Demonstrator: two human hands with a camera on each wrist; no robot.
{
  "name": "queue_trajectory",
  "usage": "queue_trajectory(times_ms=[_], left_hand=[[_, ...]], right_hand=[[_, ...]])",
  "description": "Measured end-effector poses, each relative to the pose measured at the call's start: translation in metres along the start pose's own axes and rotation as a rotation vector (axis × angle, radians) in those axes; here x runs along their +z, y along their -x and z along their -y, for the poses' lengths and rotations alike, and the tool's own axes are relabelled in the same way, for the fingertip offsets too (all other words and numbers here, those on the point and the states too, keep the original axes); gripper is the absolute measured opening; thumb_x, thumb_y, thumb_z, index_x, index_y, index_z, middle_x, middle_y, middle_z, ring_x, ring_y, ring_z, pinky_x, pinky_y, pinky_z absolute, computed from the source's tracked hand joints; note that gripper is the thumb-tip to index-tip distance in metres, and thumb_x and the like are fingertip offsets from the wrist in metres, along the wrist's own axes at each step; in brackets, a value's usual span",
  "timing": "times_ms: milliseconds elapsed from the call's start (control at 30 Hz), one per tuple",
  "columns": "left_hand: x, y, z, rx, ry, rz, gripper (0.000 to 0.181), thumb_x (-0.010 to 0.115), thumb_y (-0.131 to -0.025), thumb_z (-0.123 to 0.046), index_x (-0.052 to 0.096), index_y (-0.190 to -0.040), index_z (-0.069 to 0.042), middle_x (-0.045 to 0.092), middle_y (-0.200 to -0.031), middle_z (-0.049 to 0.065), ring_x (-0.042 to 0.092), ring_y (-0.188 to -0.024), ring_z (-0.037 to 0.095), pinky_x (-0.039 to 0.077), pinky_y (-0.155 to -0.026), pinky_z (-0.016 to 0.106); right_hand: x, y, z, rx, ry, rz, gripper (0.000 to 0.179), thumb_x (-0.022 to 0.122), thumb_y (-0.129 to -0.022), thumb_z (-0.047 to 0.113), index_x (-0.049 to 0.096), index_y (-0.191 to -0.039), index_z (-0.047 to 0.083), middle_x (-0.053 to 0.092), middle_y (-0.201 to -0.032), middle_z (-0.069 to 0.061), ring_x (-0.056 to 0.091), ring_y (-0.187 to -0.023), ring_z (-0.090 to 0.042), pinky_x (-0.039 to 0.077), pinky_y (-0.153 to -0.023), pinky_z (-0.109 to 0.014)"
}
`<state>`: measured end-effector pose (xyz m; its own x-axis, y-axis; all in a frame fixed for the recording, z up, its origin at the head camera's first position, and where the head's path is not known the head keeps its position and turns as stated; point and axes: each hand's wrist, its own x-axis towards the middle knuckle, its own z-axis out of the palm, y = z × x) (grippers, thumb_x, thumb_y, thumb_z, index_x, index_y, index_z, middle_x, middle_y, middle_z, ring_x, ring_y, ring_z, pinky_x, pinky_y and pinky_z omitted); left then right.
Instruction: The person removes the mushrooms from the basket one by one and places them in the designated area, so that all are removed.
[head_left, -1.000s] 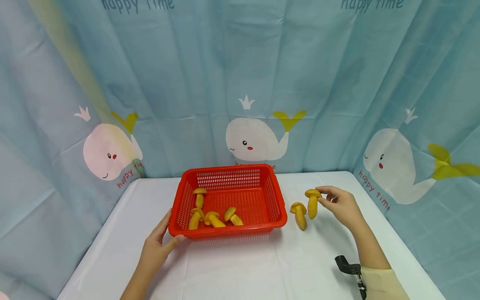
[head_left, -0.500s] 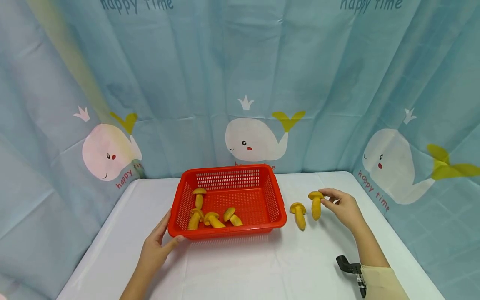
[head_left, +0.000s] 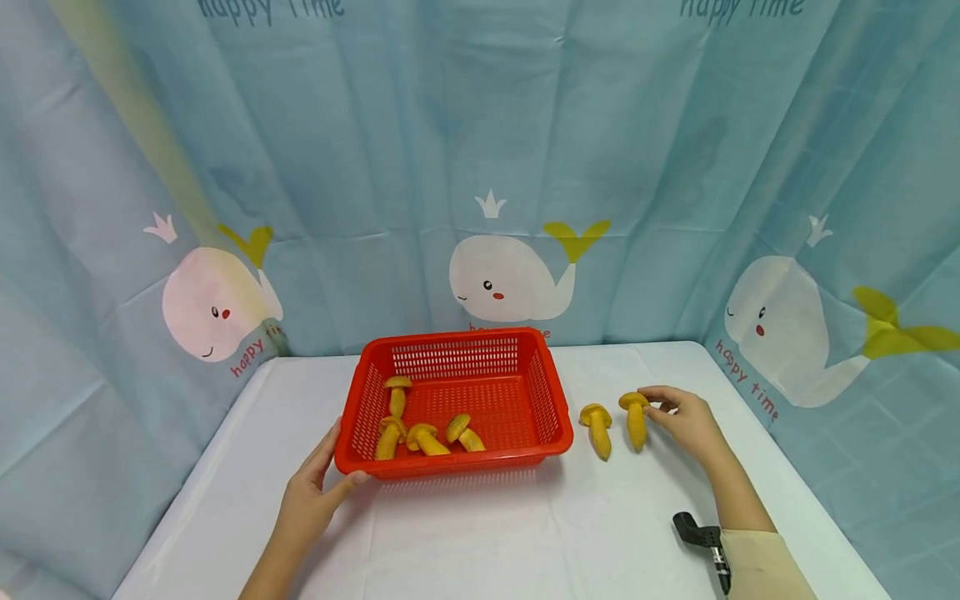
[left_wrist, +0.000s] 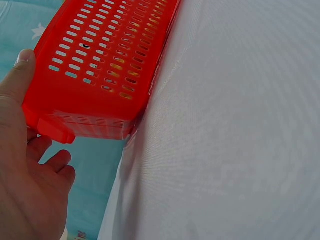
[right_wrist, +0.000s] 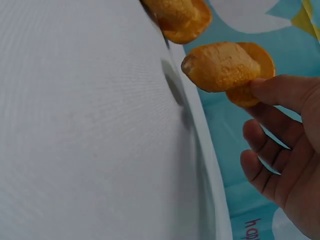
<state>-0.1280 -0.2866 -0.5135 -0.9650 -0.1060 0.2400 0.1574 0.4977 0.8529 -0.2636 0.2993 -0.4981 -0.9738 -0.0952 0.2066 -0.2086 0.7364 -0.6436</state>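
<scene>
My left hand [head_left: 310, 502] grips the near left corner of a red plastic basket [head_left: 450, 463]. In the left wrist view its thumb [left_wrist: 21, 70] presses the rim and the fingers curl by the basket's end lip. Between thumb and fingers, my right hand [head_left: 684, 418] pinches a yellow mushroom [head_left: 637, 427] by its cap. The stem points down toward the near side. In the right wrist view this mushroom [right_wrist: 222, 67] hangs close over the table, its shadow beside it. A second mushroom [head_left: 599, 433] lies on the cloth just left of it, right of the basket.
Several more yellow mushrooms, one of them at the back left [head_left: 397, 398], lie in the left and front part of the basket. White cloth covers the table [head_left: 480, 542]. A blue curtain [head_left: 645, 167] printed with whales stands behind and at both sides.
My right hand has moved the pinched mushroom slightly right and down, away from the mushroom lying beside it. The left hand and basket hold their places.
</scene>
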Motion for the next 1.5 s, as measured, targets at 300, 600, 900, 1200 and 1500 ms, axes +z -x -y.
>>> queue_trajectory(times_ms=[300,600,900,1200,1500], left_hand=[[0.001,0.000,0.003,-0.019,-0.007,-0.002,0.087,0.079,-0.091,-0.027,0.029,-0.162,-0.036,0.032,-0.166,-0.011,0.023,-0.144,-0.016,0.025,-0.102,-0.001],[0.000,-0.001,0.002,-0.019,-0.005,-0.001,0.087,0.079,-0.092,-0.026,0.028,-0.161,-0.038,0.032,-0.166,-0.012,0.023,-0.145,-0.015,0.025,-0.103,-0.001],[0.000,-0.001,0.003,-0.005,0.017,-0.005,0.087,0.079,-0.092,-0.022,0.029,-0.162,-0.035,0.032,-0.166,-0.011,0.024,-0.146,-0.013,0.025,-0.104,-0.001],[0.000,0.000,0.003,0.004,0.016,-0.006,0.087,0.079,-0.092,-0.021,0.029,-0.162,-0.035,0.032,-0.166,-0.009,0.023,-0.146,-0.013,0.025,-0.105,-0.001],[0.000,0.000,0.002,0.000,-0.001,-0.006,0.087,0.079,-0.091,-0.022,0.029,-0.162,-0.035,0.032,-0.166,-0.011,0.023,-0.145,-0.015,0.025,-0.104,-0.001]], right_hand=[[0.004,-0.002,-0.006,-0.022,0.019,0.025,0.028,0.072,-0.096,0.012,0.073,-0.124,0.008,0.075,-0.112,-0.010,0.060,-0.091,-0.020,0.050,-0.075,-0.030],[0.008,-0.002,-0.007,0.004,-0.001,0.066,0.029,0.072,-0.097,0.015,0.072,-0.125,0.009,0.074,-0.114,-0.009,0.061,-0.096,-0.023,0.051,-0.078,-0.033],[0.011,-0.001,-0.012,0.049,-0.003,0.105,0.029,0.070,-0.099,0.018,0.071,-0.127,0.009,0.073,-0.117,-0.009,0.062,-0.100,-0.024,0.051,-0.083,-0.035],[0.014,0.001,-0.018,0.064,-0.013,0.122,0.029,0.069,-0.099,0.020,0.071,-0.126,0.008,0.073,-0.116,-0.010,0.064,-0.099,-0.024,0.053,-0.087,-0.042],[0.011,0.002,-0.018,0.072,-0.007,0.127,0.031,0.070,-0.099,0.022,0.070,-0.127,0.009,0.072,-0.118,-0.010,0.063,-0.103,-0.025,0.053,-0.090,-0.044]])
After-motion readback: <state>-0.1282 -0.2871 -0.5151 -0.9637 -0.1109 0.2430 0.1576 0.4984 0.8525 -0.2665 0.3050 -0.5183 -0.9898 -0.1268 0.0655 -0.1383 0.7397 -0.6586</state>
